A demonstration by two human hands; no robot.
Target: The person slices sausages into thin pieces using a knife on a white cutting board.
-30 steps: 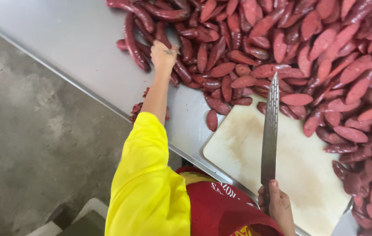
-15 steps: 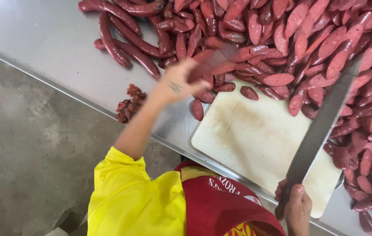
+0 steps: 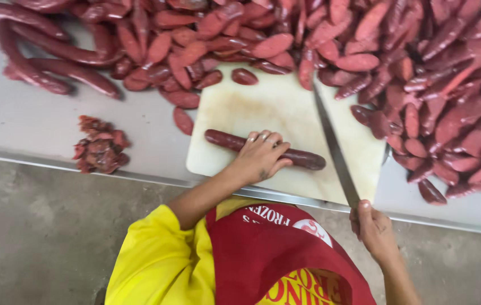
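Sausage (image 3: pixel 302 159), long and dark red, lies lengthwise on white cutting board (image 3: pixel 286 113). Left hand (image 3: pixel 260 155) presses down on its middle, fingers curled over. Right hand (image 3: pixel 373 229), below board's edge, grips knife (image 3: pixel 334 149); blade angled across board.

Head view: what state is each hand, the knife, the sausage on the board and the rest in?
Left hand: pressing down on the whole sausage, which lies flat on the board.
Right hand: gripping the knife, blade tip over the cutting board.
Sliced pieces: piled on the table.
Scraps: small heap near the table edge.
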